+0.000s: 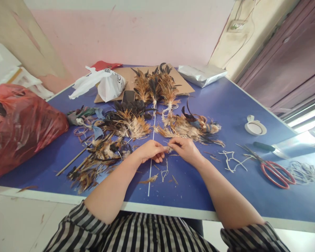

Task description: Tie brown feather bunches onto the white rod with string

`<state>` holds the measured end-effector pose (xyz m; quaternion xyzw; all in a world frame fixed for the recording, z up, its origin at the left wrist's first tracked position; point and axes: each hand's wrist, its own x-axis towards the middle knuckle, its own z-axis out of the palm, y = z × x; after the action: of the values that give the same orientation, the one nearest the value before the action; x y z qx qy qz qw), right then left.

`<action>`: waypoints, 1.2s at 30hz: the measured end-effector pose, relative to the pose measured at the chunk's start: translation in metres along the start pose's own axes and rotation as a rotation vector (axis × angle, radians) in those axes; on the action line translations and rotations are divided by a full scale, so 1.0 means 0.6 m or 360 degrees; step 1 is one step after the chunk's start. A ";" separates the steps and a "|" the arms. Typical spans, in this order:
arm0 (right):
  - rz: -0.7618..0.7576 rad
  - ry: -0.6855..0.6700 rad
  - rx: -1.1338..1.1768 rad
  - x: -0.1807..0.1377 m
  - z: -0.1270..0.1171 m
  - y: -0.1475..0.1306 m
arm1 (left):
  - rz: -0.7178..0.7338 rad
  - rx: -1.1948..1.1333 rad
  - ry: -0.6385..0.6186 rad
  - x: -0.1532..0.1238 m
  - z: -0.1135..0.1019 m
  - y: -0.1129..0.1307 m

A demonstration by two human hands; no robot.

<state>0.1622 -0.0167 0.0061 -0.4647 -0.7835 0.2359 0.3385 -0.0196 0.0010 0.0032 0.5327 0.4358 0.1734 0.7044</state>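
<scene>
My left hand and my right hand meet over the middle of the blue table, fingers pinched together on a small tuft of feathers between them. Just beyond my hands lie loose brown and black feather piles, one to the right and another to the left. Tied feather bundles rest on a sheet of cardboard at the back. A thin white stick runs along the table under my left hand.
Red-handled scissors and white string scraps lie right of my hands, a tape roll beyond them. A red plastic bag fills the left edge, a white bag sits at the back, rubber bands lie far right.
</scene>
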 end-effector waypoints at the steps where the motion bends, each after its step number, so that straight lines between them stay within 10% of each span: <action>1: 0.0020 -0.0001 0.0004 0.000 0.000 0.000 | 0.0012 0.0098 0.0000 -0.002 -0.004 0.002; 14: 0.0378 -0.0010 0.0216 0.002 0.003 0.006 | 0.1318 0.1382 0.0248 -0.002 0.014 -0.006; 36: 0.0701 -0.0252 0.1085 0.002 0.011 0.016 | 0.0513 -0.0163 0.0157 0.023 0.019 -0.020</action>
<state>0.1622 -0.0118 -0.0044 -0.4630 -0.5659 0.5838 0.3529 -0.0055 -0.0004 -0.0127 0.5501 0.3693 0.3320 0.6715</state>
